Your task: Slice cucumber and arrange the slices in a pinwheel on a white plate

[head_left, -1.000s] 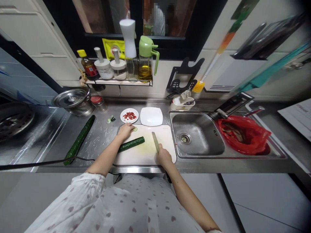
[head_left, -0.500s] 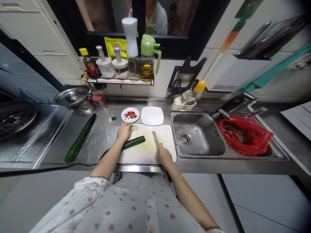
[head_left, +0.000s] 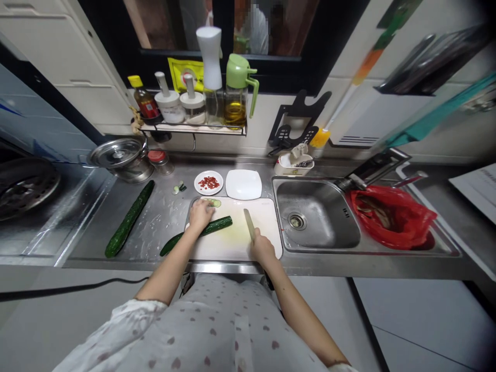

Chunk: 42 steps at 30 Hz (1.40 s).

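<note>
My right hand [head_left: 264, 247] is wrapped round the handle of a knife [head_left: 248, 223], its blade pointing away from me over the white cutting board [head_left: 236, 248]. At the board's upper left lie pale green cucumber slices [head_left: 216, 203]. My left hand [head_left: 200, 214] is beside them, fingers stretched out and slightly apart, the fingertips at the slices' edge. Below that hand a dark green cucumber [head_left: 218, 225] with a cut end lies slantwise across the board, partly covered by my left wrist. A whole cucumber [head_left: 129, 219] rests on the steel counter to the left.
Behind the board stand a plate of chopped red pieces [head_left: 208, 183] and a white square plate [head_left: 243, 184]. Small cucumber scraps [head_left: 179, 188] lie nearby. The sink [head_left: 318, 217] is on the right, with a red plastic bag [head_left: 393, 219] by it. A lidded pot [head_left: 120, 160] stands left.
My left hand has drawn slightly back towards me from the cucumber slices. The knife and my right hand stay in nearly the same place.
</note>
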Each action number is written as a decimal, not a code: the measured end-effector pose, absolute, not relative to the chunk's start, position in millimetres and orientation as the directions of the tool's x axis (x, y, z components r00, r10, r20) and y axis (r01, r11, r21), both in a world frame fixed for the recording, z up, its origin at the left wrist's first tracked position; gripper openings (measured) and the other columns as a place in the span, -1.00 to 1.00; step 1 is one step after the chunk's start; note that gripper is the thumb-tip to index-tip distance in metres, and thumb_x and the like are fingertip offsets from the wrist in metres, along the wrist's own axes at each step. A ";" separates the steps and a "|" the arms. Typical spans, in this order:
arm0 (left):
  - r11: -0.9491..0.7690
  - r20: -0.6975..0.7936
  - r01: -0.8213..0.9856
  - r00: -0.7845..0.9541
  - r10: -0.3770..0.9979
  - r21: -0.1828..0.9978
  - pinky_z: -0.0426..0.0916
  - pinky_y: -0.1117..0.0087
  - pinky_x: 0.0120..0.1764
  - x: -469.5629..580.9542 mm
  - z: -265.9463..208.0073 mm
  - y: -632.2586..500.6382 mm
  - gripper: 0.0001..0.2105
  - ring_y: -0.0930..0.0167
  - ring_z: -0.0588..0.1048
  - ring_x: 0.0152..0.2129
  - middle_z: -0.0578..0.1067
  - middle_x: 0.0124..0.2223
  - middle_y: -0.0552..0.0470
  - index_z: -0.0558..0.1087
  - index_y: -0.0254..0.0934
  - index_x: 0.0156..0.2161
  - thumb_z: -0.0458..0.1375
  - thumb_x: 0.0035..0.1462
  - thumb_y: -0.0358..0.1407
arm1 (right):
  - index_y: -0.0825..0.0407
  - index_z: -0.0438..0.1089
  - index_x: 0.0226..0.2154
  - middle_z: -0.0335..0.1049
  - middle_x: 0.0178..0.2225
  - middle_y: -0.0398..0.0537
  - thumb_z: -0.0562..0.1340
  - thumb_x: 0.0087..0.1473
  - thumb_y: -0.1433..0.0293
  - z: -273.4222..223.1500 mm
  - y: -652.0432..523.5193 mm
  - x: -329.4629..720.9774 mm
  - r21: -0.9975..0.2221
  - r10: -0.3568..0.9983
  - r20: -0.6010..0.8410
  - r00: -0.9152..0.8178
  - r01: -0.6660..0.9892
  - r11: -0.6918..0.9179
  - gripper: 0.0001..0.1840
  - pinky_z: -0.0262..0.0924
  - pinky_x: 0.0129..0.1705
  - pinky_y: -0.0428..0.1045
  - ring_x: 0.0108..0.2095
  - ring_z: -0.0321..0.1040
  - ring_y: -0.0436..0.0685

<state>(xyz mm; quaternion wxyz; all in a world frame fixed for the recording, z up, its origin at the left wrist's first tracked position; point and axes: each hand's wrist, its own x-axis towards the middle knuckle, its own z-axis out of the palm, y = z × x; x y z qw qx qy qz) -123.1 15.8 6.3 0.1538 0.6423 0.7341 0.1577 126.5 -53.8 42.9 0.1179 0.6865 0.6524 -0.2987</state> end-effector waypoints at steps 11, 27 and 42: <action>-0.072 0.048 0.857 0.055 0.997 0.510 0.25 0.23 0.01 -94.3 10.3 -25.5 -0.71 0.28 0.41 -0.09 0.50 -0.10 -0.05 0.52 -0.16 -0.09 0.02 0.25 -0.13 | 0.10 0.13 0.03 0.45 -0.26 0.16 -0.07 0.18 0.52 42.3 -56.2 127.2 -0.205 0.857 -0.514 -0.041 0.976 -0.077 -0.64 0.12 -0.28 -0.01 -0.21 0.43 0.21; -0.150 0.048 0.820 0.148 0.988 0.553 0.30 0.31 0.00 -76.4 1.2 -31.0 -0.71 0.35 0.43 -0.10 0.53 -0.09 -0.01 0.52 -0.13 -0.04 0.00 0.27 -0.20 | 0.08 0.12 0.05 0.47 -0.20 0.12 -0.10 0.29 0.34 55.2 -54.7 116.7 -0.339 0.913 -0.391 -0.111 0.940 -0.031 -0.67 0.06 -0.28 -0.05 -0.20 0.41 0.17; -0.187 -0.075 0.887 0.239 0.968 0.421 0.29 0.33 -0.06 -87.4 6.3 -46.1 -0.55 0.28 0.40 -0.07 0.50 -0.08 -0.05 0.37 -0.08 0.15 0.07 0.20 -0.02 | 0.08 0.13 0.07 0.46 -0.17 0.13 -0.08 0.28 0.36 56.1 -55.8 112.1 -0.337 0.882 -0.446 -0.155 0.941 -0.005 -0.66 0.07 -0.26 -0.04 -0.17 0.41 0.19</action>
